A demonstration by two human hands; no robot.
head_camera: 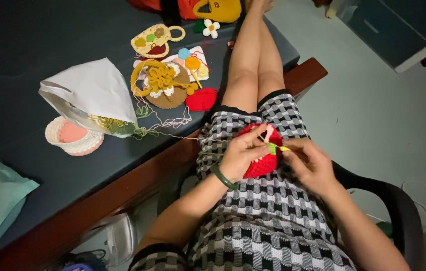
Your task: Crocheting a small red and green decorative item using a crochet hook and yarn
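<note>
Left hand (pixel 240 153) pinching a red crocheted piece (pixel 264 159) on the lap; right hand (pixel 310 163) closed on a green-tipped hook (pixel 275 148) at its upper edge. Red body looked largely formed, green work barely begun. Beyond, on the dark table (pixel 32 60): finished crochet bags (pixel 160 83) near the far edge, a pink-and-cream crocheted basket (pixel 72 135) seemingly empty, a plastic bag (pixel 92 98) spilling yarn

Bare dark bed surface (pixel 32 45) lies open left of the white bag (pixel 90 90) and crocheted pieces (pixel 165 83).
</note>
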